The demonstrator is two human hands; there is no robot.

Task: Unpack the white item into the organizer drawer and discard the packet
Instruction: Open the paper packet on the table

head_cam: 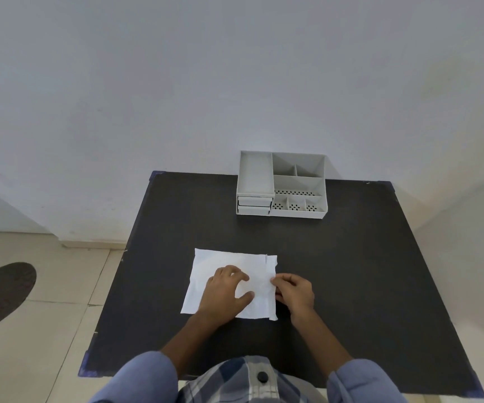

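Note:
A flat white packet (220,261) lies on the black table (351,257), near its front middle. My left hand (227,289) rests spread on top of the packet, pressing it down. My right hand (294,292) pinches the packet's right edge between thumb and fingers. The white organizer (281,184) stands at the table's far edge against the wall; its stacked drawers (253,206) on the left side are closed. What is inside the packet cannot be seen.
The organizer has an open tray on top left and several open compartments on the right. A white wall rises behind the table. Tiled floor with a dark round mat (0,295) lies to the left.

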